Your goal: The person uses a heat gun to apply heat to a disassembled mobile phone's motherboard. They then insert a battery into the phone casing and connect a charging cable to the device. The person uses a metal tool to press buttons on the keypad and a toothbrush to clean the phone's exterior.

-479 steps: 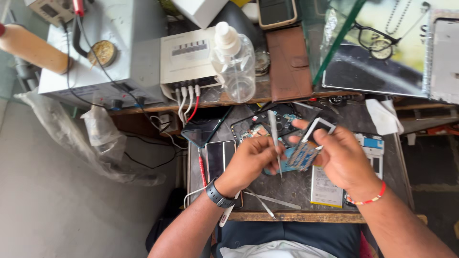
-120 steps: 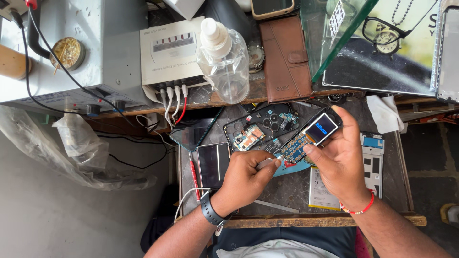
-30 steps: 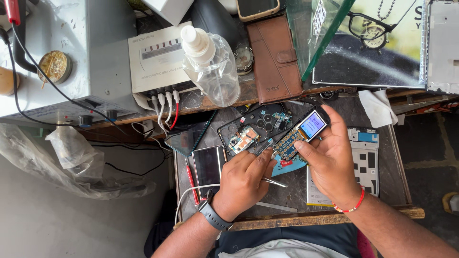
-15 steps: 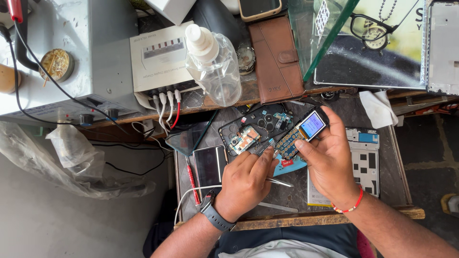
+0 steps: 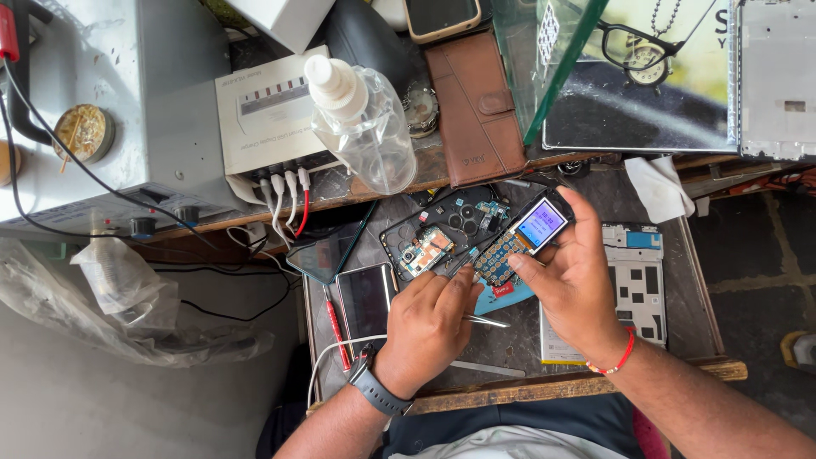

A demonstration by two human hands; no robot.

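Right hand (image 5: 576, 289) pinches a bare keypad phone board (image 5: 518, 242), screen lit, above the worktop's (image 5: 510, 348) back middle; left hand (image 5: 429, 327) curled on a thin tool (image 5: 463, 259) touching the board, opened smartphone (image 5: 429, 242) just left.

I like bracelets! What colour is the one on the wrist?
Red, on the right wrist bracelet, head view.

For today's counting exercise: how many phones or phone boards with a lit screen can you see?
1. The bare keypad phone board with the lit screen is held up in the right hand, above the opened phone on the bench. The other screens look dark; some may be hidden.
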